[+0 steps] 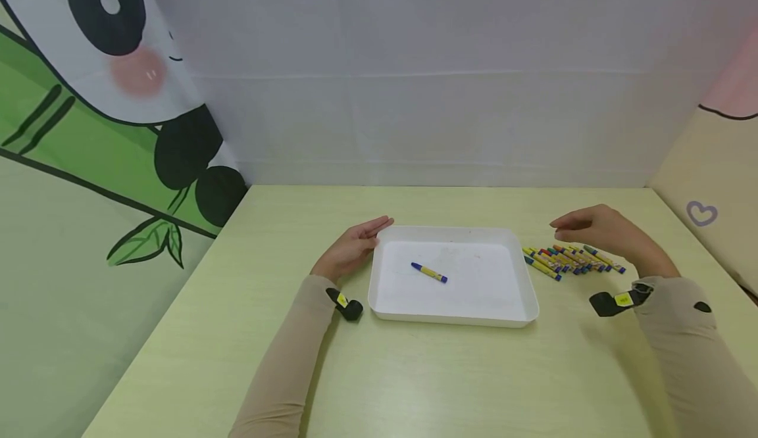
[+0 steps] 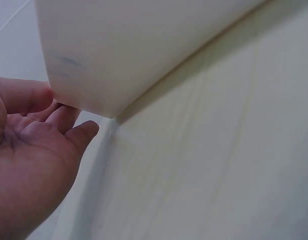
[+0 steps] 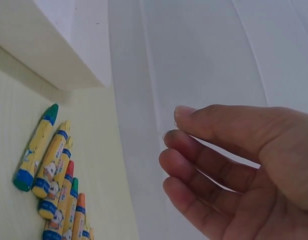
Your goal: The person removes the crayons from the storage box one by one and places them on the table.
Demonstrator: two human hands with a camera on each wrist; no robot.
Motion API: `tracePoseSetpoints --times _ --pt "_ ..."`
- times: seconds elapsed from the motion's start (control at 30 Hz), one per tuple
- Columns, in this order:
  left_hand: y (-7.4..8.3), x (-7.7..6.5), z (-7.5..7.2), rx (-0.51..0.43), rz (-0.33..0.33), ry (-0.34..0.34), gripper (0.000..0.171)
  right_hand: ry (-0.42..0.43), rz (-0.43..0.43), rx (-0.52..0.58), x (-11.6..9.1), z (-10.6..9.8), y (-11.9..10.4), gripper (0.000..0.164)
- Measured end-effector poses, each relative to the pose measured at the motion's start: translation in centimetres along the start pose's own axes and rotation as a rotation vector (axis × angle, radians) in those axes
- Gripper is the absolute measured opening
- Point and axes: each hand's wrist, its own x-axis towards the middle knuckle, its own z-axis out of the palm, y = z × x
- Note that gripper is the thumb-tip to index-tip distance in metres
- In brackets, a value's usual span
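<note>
A white rectangular tray point(image 1: 456, 313) stands on the table with one blue-tipped crayon point(image 1: 429, 272) lying inside it. My left hand point(image 1: 354, 247) is at the tray's left side, its fingertips touching the wall near the far corner; in the left wrist view the hand point(image 2: 39, 145) has its fingers at the tray's corner point(image 2: 89, 75). To the right of the tray lies a row of wrapped crayons point(image 1: 571, 260). My right hand point(image 1: 604, 231) hovers above them, fingers loosely bent. Nothing sits between thumb and fingers of the right hand point(image 3: 229, 160) in the right wrist view.
The pale wooden table point(image 1: 450, 379) reaches back to a white cloth wall point(image 1: 438, 122). A panel with a cartoon drawing point(image 1: 118, 83) rises on the left, and another panel with a heart point(image 1: 701, 214) on the right. Crayons lie close beside the tray's right wall.
</note>
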Motion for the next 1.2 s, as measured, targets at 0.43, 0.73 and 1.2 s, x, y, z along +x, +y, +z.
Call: tracePoseSetpoints --times 0.43,0.73,1.2 --pt "0.1 0.0 0.1 -0.003 -0.026 0.028 0.057 -0.054 -0.059 0.032 2.4 1.5 -3.3 0.040" --pt "0.2 -0.1 0.0 0.001 -0.018 0.017 0.057 -0.072 -0.090 0.054 3.9 2.6 -5.4 0.035" --pt "0.1 -0.2 -0.1 -0.004 -0.009 0.006 0.057 -0.152 -0.148 0.068 5.9 5.5 -8.1 0.029"
